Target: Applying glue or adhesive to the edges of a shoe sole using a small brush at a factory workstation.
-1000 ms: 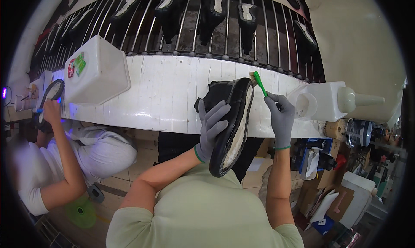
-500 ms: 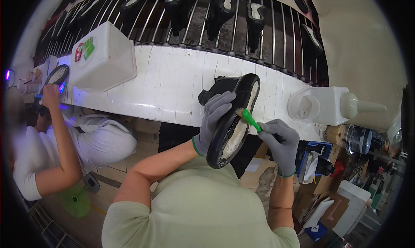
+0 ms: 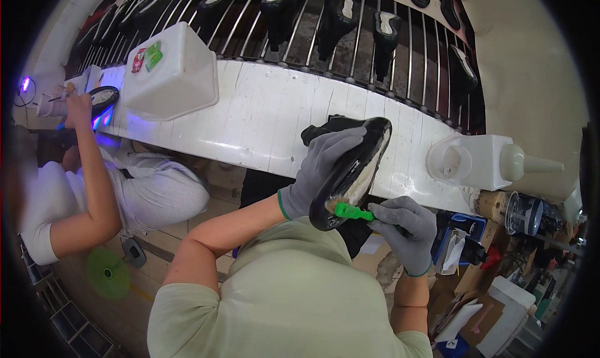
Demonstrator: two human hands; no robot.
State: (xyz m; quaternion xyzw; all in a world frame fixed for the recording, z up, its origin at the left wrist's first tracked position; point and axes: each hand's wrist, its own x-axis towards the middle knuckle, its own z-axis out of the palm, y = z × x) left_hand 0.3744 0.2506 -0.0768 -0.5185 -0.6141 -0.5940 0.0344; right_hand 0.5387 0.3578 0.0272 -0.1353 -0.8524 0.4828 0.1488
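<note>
In the head view, clasps black shoe (image 3: pixel 342 175) with left hand (image 3: pixel 322 163), fingers curled, white bench (image 3: pixel 262 120) beyond it; pinches green brush (image 3: pixel 354 212) in right hand (image 3: pixel 410 228) beside the shoe; now brushes the shoe's near end instead of its middle, apparently working another stretch.

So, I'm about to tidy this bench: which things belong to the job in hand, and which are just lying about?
In use: shoe (left hand), brush (right hand), likely the racked shoes.
Seemingly just lying about: packets, tub under them.
</note>
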